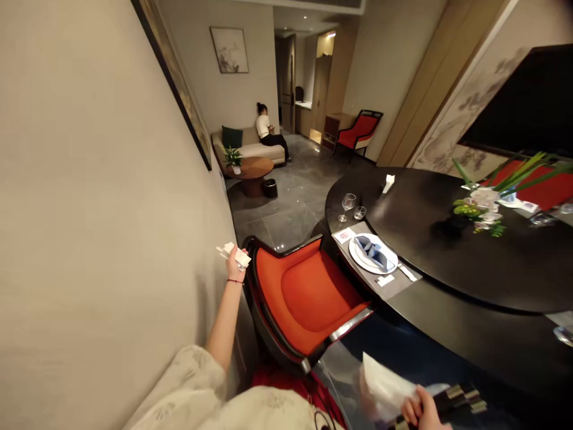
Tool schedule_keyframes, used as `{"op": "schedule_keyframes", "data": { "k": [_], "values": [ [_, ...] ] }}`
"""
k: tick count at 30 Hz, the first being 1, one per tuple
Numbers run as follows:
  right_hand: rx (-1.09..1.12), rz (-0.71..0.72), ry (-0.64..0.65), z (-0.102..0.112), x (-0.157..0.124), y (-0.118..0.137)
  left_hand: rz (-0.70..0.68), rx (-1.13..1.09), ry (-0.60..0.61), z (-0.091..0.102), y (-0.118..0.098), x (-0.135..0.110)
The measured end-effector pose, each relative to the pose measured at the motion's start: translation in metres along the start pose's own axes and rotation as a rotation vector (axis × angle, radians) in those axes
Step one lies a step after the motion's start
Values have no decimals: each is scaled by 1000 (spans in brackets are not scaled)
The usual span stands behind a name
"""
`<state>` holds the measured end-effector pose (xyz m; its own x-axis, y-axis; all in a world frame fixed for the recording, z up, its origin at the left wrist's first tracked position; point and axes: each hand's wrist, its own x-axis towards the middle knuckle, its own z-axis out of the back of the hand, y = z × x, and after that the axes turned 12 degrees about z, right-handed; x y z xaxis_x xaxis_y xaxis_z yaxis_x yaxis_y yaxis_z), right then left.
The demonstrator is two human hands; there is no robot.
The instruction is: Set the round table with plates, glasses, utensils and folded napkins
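- While the left hand [235, 266] is raised beside the wall, its fingers pinch a few small white paper slips [238, 255], with their ends sticking out. A red string bracelet [235, 281] circles the wrist, and a pale patterned sleeve [188, 382] shows below it.
- At the bottom edge, the right hand [421, 409] is closed around a bundle of dark chopsticks [461, 399] with metallic bands. A white paper sheet [385, 385] lies against it, too blurred to tell whether the same fingers grip it.
- Between the hands stands a red-orange chair [304, 298], just beside a round black table [447, 286].
- Nearby on the table are a white plate [358, 258] holding a folded blue napkin [372, 252], a wine glass [348, 203], a small tumbler [359, 212] and two small paper cards [344, 235].
- Since the slips are held only by a light pinch, a slackened grip could let them fall beside the wall or behind the chair.
- Because the chopsticks are loose in one hand, they could slide apart or strike the table's edge.
- A sleeve or stick swept low over the table could tip the thin-stemmed wine glass.
- No brand or readable writing shows; any printing on the cards is too small to make out.
- Far off, a seated person [265, 126] on a sofa [248, 146] looks down, well apart from both hands.
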<state>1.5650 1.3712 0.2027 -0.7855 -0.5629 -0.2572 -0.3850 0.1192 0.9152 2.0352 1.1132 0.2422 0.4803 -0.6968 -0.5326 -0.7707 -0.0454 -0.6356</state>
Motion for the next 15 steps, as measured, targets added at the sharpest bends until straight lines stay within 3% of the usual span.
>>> {"op": "schedule_keyframes", "data": {
  "k": [4, 11, 15],
  "values": [
    [7, -51, -70, -23, -14, -23, -21, 14, -4, -8, -12, 32],
    [26, 40, -167, -42, -24, -19, -183, 153, 45, -18, -31, 84],
    [58, 85, -199, -71, -30, -36, -190, 216, -14, -33, -33, 119]
  ]
}}
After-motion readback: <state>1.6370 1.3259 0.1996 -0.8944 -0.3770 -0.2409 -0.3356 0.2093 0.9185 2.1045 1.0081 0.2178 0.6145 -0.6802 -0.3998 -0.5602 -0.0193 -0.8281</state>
